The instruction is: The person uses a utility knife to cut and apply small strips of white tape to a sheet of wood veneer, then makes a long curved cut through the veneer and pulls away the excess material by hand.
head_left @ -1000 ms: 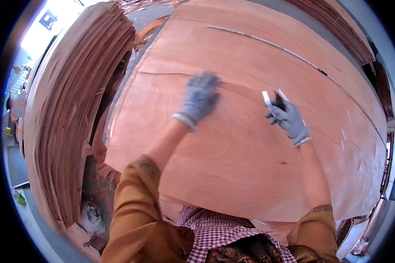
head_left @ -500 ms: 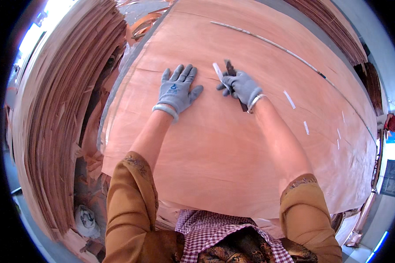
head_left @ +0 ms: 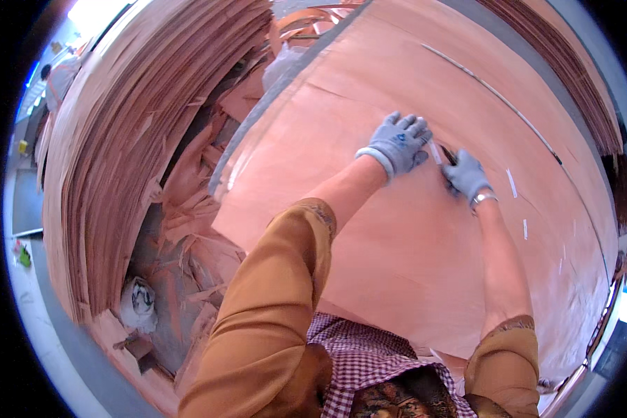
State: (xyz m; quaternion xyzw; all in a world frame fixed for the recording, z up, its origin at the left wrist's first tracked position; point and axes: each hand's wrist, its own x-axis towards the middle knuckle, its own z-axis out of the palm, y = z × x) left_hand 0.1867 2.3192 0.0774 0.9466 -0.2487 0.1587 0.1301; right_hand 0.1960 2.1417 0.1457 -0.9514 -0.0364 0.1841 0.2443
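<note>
The sheet (head_left: 376, 244) is coloured salmon pink, the strips (head_left: 511, 183) white. The left hand (head_left: 398, 145) and right hand (head_left: 468, 174) are gloved in grey-blue. Sleeves (head_left: 268, 299) are dyed mustard brown, the apron (head_left: 359, 355) checked purple and white.

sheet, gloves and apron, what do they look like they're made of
Sheet: probably thin wood veneer, mostly matte, from its faint streaks and fine splits. Gloves: likely knit fabric with a dull grey coating, given the paler cuffs; coating type unclear. Apron: seemingly woven cloth, soft and unshiny, by its checks and folds.
</note>
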